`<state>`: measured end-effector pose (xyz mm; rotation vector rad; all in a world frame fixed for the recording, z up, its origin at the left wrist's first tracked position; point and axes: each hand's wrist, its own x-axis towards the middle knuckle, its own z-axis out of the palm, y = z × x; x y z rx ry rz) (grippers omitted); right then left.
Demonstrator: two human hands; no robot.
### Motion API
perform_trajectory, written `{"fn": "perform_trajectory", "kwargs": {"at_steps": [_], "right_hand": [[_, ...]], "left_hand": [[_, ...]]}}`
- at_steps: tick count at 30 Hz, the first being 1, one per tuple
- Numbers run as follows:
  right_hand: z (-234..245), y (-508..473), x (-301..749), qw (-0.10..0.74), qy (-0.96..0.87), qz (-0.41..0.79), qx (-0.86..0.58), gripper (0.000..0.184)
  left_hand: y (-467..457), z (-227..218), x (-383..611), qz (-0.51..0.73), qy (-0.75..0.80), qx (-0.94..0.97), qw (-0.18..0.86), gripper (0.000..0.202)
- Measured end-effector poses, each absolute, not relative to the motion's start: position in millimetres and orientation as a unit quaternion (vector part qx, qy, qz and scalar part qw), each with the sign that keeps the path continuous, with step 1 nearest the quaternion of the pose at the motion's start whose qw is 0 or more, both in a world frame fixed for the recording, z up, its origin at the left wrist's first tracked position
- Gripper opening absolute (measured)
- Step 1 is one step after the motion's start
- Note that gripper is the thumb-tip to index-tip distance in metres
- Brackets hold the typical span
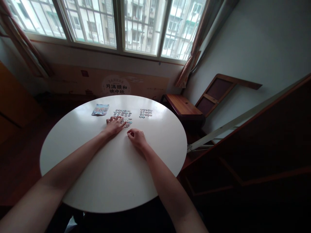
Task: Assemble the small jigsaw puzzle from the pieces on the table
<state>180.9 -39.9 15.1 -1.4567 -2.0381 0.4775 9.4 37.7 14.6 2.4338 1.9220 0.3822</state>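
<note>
On the white round table (107, 174) lie small jigsaw puzzle pieces. My left hand (114, 125) rests palm down with its fingers spread, touching the near edge of a loose cluster of pieces (128, 123). Behind that hand, more pieces (122, 112) are laid out in rough rows. A separate group of pieces (145, 113) sits in rows farther right. My right hand (136, 137) is just in front of the loose cluster, thumb and fingers pinched together. Whatever is between those fingertips is too small to make out.
A colourful picture sheet or packet (100, 109) lies at the table's far left. Beyond the right edge stands a wooden chair (186, 105). A large dark panel (257, 136) leans at the right. Barred windows (141, 26) are at the back.
</note>
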Motion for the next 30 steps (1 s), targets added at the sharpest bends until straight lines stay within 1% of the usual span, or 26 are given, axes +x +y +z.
{"fn": "perform_trajectory", "kwargs": {"at_steps": [4, 13, 19, 24, 30], "right_hand": [[14.6, -39.2, 180.8, 0.288, -0.764, 0.179, -0.549, 0.018], [12.7, -38.9, 181.0, 0.293, -0.767, 0.173, -0.544, 0.018], [12.6, -39.3, 181.5, 0.299, -0.768, 0.166, -0.541, 0.018], [14.3, -39.6, 181.1, 0.288, -0.768, 0.169, -0.546, 0.018], [13.8, -40.4, 181.4, 0.295, -0.772, 0.162, -0.539, 0.017]], "left_hand": [[38.4, 11.7, 10.2, 0.153, 0.621, 0.769, 0.004, 0.062], [39.9, 11.2, 10.6, 0.16, 0.609, 0.777, 0.0, 0.051], [36.9, 9.2, 8.2, 0.201, 0.615, 0.762, -0.013, 0.054], [24.5, 5.1, 7.9, 0.2, 0.61, 0.767, 0.01, 0.057], [4.6, 4.2, 6.5, 0.236, 0.54, 0.808, 0.003, 0.039]]}}
